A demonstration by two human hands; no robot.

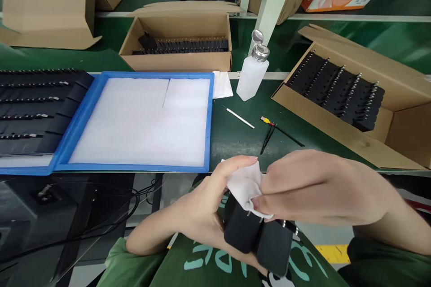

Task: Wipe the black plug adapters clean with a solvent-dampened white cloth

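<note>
Just in front of my body, my left hand [208,215] is wrapped around black box-shaped parts with metal pins [257,237]. At least two of them show side by side, their smooth faces tilted toward me. My right hand [313,188] pinches a crumpled white cloth [247,184] and presses it onto the pin end of these parts. Part of the cloth also lies against my left thumb. My fingers hide the far side of the parts and some of the pins.
Left is a blue-edged tray [208,125] lined with white foam, beside another with black parts [30,107]. Cartons of pinned parts stand at the back [178,60] and right [336,130]. Between lie a pump bottle [252,74], a white stick [239,117], tweezers [267,139] and a cable [286,133].
</note>
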